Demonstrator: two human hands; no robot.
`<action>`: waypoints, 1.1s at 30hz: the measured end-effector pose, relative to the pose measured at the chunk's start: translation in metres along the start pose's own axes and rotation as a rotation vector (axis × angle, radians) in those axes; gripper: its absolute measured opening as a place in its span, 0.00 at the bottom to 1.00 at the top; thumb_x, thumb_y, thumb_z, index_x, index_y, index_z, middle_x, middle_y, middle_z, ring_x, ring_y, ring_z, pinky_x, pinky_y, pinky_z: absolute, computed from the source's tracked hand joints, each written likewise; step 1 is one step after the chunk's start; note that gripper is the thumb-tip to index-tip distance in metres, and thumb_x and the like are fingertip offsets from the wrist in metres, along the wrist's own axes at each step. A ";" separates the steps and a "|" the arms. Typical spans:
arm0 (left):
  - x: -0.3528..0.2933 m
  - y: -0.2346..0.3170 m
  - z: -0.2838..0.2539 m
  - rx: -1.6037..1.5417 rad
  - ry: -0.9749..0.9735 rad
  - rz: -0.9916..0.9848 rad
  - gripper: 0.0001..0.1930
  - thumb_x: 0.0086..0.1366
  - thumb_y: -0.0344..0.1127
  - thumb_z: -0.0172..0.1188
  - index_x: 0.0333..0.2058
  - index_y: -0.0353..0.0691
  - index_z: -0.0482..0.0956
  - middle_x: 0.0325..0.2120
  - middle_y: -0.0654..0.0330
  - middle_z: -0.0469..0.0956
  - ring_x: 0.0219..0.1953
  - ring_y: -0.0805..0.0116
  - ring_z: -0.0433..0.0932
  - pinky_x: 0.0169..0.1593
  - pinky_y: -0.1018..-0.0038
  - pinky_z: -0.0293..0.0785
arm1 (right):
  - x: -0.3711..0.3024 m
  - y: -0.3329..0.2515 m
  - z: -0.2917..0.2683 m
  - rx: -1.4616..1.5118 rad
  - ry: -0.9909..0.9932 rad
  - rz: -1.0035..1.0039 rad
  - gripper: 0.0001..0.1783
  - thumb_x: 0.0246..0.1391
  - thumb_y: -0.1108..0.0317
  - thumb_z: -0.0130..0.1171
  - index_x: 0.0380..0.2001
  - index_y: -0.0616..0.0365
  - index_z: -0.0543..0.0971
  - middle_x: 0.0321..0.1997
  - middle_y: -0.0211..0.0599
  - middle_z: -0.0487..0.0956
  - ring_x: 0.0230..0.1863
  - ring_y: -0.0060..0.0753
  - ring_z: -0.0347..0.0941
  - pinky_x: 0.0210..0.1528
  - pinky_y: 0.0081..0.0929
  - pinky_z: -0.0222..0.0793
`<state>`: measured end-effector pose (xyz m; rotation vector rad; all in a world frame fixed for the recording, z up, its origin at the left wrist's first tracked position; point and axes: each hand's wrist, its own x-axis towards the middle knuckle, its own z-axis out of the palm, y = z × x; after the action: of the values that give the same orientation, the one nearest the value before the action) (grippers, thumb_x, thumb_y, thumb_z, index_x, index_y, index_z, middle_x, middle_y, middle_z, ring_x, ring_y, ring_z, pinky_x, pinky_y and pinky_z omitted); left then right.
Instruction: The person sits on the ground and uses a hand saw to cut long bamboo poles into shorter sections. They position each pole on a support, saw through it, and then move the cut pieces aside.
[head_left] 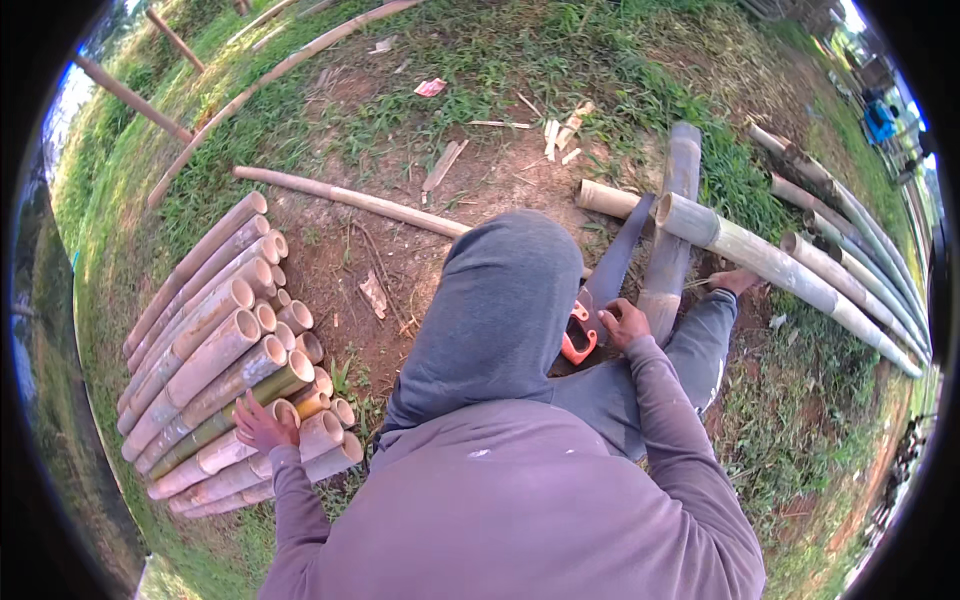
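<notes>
My left hand (266, 424) lies with fingers spread on the near end of a stack of cut bamboo pieces (215, 372). Their hollow ends face me, and one piece (262, 392) beside the fingers is greener than the others. Beside my right knee, my right hand (625, 323) has its fingers curled; whether anything is inside them is hidden. Close to it is a handsaw (625, 250) with an orange and black handle (577, 335). Its dark blade points away, toward a light bamboo pole (770, 260) lying across a thicker grey bamboo piece (672, 230).
A short bamboo piece (606, 198) lies by the saw's tip. More long poles (850, 235) are at the right. One thin pole (350, 198) crosses the bare soil ahead. Split scraps (565, 132) and a pink wrapper (430, 88) lie farther off. My bent leg (500, 300) hides ground in the middle.
</notes>
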<state>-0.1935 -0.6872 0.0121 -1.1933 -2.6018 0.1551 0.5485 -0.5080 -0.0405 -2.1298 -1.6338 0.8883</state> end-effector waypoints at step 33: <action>-0.268 0.913 -0.357 -0.203 -0.384 2.018 0.57 0.46 0.55 0.83 0.68 0.41 0.59 0.53 0.41 0.83 0.55 0.41 0.84 0.59 0.52 0.80 | -0.020 0.032 -0.057 0.520 0.103 0.183 0.30 0.61 0.48 0.67 0.56 0.59 0.79 0.39 0.47 0.87 0.43 0.51 0.85 0.48 0.47 0.78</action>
<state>0.7408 -0.2987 0.1086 -3.3820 -0.4942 0.4622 0.6058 -0.5291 -0.0100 -1.9301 -1.0233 1.0943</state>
